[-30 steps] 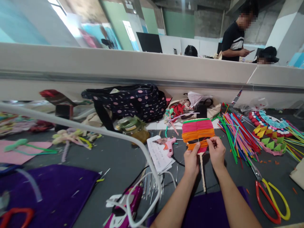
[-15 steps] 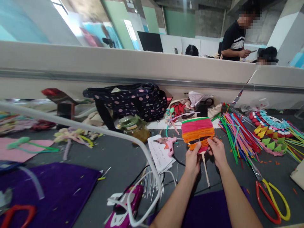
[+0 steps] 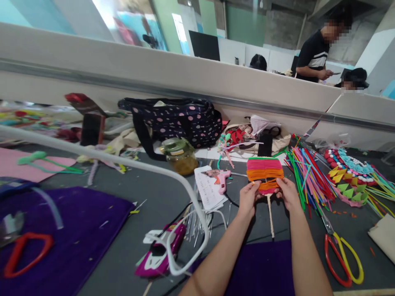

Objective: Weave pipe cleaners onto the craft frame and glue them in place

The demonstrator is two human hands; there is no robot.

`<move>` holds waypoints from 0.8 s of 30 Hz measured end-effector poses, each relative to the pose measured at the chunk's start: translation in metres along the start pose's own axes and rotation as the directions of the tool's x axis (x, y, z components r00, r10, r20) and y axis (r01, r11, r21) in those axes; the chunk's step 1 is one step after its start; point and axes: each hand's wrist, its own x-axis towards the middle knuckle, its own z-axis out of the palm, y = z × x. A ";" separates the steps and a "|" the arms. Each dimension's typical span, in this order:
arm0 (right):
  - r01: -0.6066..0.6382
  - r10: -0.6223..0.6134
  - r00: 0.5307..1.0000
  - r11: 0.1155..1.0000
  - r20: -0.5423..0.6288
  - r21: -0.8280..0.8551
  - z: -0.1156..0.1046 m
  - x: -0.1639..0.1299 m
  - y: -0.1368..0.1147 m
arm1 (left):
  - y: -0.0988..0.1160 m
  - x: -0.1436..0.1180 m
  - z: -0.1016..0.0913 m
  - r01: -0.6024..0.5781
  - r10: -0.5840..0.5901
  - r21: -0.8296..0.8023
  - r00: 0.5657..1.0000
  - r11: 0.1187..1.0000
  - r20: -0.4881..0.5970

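Held up over the dark table is a fan-shaped pipe-cleaner piece [image 3: 264,163], banded green, pink and orange, with a pale wrapped stick handle [image 3: 270,216] pointing down toward me. A dark gap shows between its orange rows, with pink below. At its lower left edge, my left hand [image 3: 247,200] pinches the orange strips between thumb and fingers. My right hand [image 3: 288,192] grips the lower right edge the same way. The undersides of both hands' fingers are hidden. Just left of the piece lies a pink glue gun [image 3: 222,181] on printed paper sheets [image 3: 206,191].
Right of my hands lie a bundle of coloured pipe cleaners [image 3: 313,174] and red-and-yellow-handled scissors [image 3: 345,259]. A white bent tube [image 3: 148,170] arches across the left. Behind stand a glass jar [image 3: 180,158] and a dotted bag [image 3: 185,123]. A purple cloth [image 3: 89,230] covers the left.
The camera view has tilted and shifted. Both hands still hold the fan piece, now a little lower and flatter in view, and the dark gap in its orange rows looks different.
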 end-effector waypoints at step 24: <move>-0.055 0.055 0.998 0.998 -0.013 -0.003 -0.005 -0.013 0.009 | -0.002 -0.007 -0.012 -0.103 0.109 0.089 0.991 0.991 -0.071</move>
